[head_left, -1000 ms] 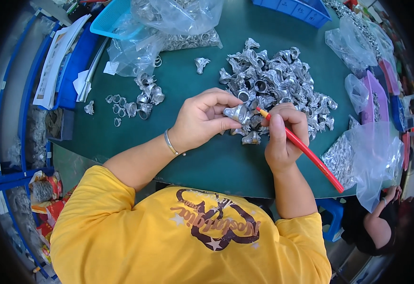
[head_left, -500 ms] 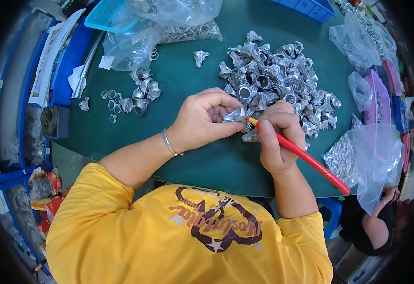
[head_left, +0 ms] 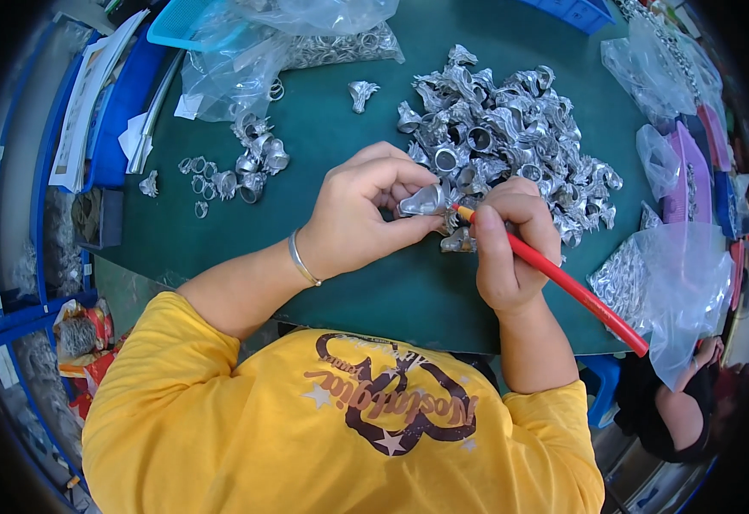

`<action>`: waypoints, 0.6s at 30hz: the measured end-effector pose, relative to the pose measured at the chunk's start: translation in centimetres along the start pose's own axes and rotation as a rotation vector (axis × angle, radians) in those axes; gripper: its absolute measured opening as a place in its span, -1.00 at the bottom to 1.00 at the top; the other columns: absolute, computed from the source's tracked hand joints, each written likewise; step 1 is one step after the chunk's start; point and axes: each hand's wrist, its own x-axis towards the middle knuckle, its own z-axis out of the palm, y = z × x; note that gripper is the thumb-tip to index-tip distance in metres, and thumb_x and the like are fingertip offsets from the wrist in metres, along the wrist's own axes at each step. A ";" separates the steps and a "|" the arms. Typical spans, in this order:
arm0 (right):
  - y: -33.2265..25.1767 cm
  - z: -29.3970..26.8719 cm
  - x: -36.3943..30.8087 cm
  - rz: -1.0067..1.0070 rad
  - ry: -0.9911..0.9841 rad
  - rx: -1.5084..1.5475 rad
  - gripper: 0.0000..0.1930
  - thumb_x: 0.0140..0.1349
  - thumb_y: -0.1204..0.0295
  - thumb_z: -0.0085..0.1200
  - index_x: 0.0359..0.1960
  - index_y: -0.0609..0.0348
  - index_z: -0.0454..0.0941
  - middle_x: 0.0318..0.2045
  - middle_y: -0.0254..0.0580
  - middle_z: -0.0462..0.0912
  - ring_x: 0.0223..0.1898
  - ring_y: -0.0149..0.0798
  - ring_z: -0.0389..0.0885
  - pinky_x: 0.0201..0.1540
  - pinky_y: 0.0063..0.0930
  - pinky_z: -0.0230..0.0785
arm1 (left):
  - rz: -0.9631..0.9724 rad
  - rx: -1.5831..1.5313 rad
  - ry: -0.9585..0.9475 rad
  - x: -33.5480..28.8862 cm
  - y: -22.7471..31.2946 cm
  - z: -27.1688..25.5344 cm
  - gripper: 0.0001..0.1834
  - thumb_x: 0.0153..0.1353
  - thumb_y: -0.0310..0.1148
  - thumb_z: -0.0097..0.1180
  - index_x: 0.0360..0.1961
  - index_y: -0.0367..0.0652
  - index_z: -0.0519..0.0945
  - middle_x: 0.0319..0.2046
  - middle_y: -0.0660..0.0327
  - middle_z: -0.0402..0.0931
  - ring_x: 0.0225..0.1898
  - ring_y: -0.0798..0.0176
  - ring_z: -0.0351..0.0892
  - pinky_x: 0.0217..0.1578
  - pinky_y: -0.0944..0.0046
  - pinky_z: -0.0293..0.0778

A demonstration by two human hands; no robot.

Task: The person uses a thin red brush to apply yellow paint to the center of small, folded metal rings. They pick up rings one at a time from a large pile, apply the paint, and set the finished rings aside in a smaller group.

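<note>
Between the thumb and fingers of my left hand (head_left: 366,201) is a silver metal ring (head_left: 424,200) with a broad, shaped top. My right hand (head_left: 516,244) grips a red pencil (head_left: 575,294), its tip right beside the held ring; whether it touches cannot be made out. Just beyond both hands rises a big pile of similar silver rings (head_left: 511,128). One more ring piece (head_left: 458,242) lies on the table under the pencil tip. A silver bangle (head_left: 301,259) circles my left wrist.
Left of my hands sit a small group of rings (head_left: 259,154) and several thin bands (head_left: 203,177) on the green table (head_left: 340,308). A bag of rings (head_left: 344,48) and a light-blue basket (head_left: 173,24) stand behind. Plastic bags (head_left: 678,283) line the right edge; a person's arm shows beyond.
The pencil tip has shifted slightly right, away from the ring's edge. My left hand has tilted the ring a little, showing more of its inside.
</note>
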 end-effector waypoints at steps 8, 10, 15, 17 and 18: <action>0.1 -0.2 -0.6 0.112 0.064 0.005 -0.93 0.09 0.66 0.08 -0.44 0.27 0.45 -0.54 -0.13 0.53 -0.51 -0.20 0.46 -0.37 -0.39 0.31 | 0.266 0.409 0.114 0.3 1.5 -0.3 -0.59 -0.19 -0.67 0.31 -0.22 -0.18 0.60 -0.27 0.18 0.43 -0.36 0.26 0.51 -0.38 0.38 0.48; 0.1 -0.2 -0.6 0.103 0.067 0.008 -0.93 0.09 0.66 0.08 -0.43 0.27 0.45 -0.54 -0.13 0.53 -0.51 -0.20 0.46 -0.37 -0.39 0.31 | 0.401 0.454 0.107 0.3 1.6 -0.3 -0.53 -0.25 -0.72 0.32 -0.21 -0.16 0.62 -0.31 0.19 0.41 -0.39 0.27 0.47 -0.38 0.37 0.43; 0.1 -0.2 -0.4 0.063 0.107 0.031 -0.92 0.09 0.66 0.07 -0.42 0.27 0.43 -0.54 -0.14 0.53 -0.51 -0.20 0.46 -0.35 -0.38 0.30 | 0.514 0.481 0.075 0.2 1.4 -0.5 -0.54 -0.26 -0.69 0.37 -0.23 -0.17 0.63 -0.33 0.18 0.46 -0.36 0.21 0.51 -0.39 0.34 0.46; 0.0 -0.3 -0.3 0.008 0.094 -0.003 -0.92 0.09 0.67 0.05 -0.42 0.26 0.43 -0.54 -0.15 0.53 -0.51 -0.20 0.46 -0.33 -0.37 0.30 | 0.553 0.462 0.056 0.0 1.7 -0.6 -0.58 -0.23 -0.62 0.42 -0.24 -0.18 0.64 -0.33 0.14 0.53 -0.33 0.16 0.57 -0.38 0.32 0.50; -0.3 -0.4 -0.3 0.026 0.098 -0.002 -0.92 0.09 0.67 0.04 -0.42 0.25 0.42 -0.54 -0.15 0.53 -0.52 -0.19 0.46 -0.31 -0.36 0.29 | 0.607 0.463 0.053 0.1 1.7 -0.8 -0.59 -0.22 -0.61 0.43 -0.25 -0.17 0.64 -0.33 0.13 0.55 -0.34 0.15 0.58 -0.37 0.31 0.52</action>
